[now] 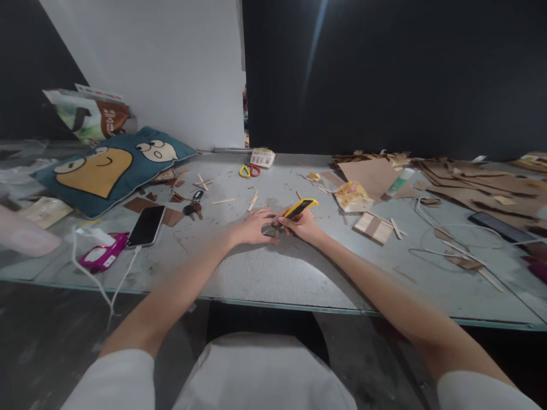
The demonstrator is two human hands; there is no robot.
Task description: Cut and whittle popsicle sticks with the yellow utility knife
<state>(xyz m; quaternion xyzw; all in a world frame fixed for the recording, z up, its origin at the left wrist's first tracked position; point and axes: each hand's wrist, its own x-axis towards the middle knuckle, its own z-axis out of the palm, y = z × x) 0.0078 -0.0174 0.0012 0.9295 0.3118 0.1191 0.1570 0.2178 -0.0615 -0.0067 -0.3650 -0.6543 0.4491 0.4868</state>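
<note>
The yellow utility knife [302,208] is sitting in the right hand [304,225], above the tabletop [265,276], straight before the person; the fingers are wrapping around it like around a pen, leaving no visible gap; its long axis is running from about two o'clock, where the yellow end is rising, down toward eight o'clock, where the front end is pointing at the left hand [256,226]; the tip is hiding among the fingers, so I cannot tell how much blade is showing.

The left hand is lying low at nine o'clock from the knife, its fingers spreading and bending a little; a small dark piece [272,230] is lying between the two hands, both of them being very near to it; whether the left fingers are pinching it, I cannot tell.

Counting from this piece, a wooden stick [253,200] is lying near eleven o'clock, with the yellow-and-red-handled scissors [250,171] lying farther along; the bundle of craft sticks [373,228] is resting at three o'clock; the keys [194,209] are lying between nine and ten, and the smartphone [146,226] is lying at nine, farther out.
</note>
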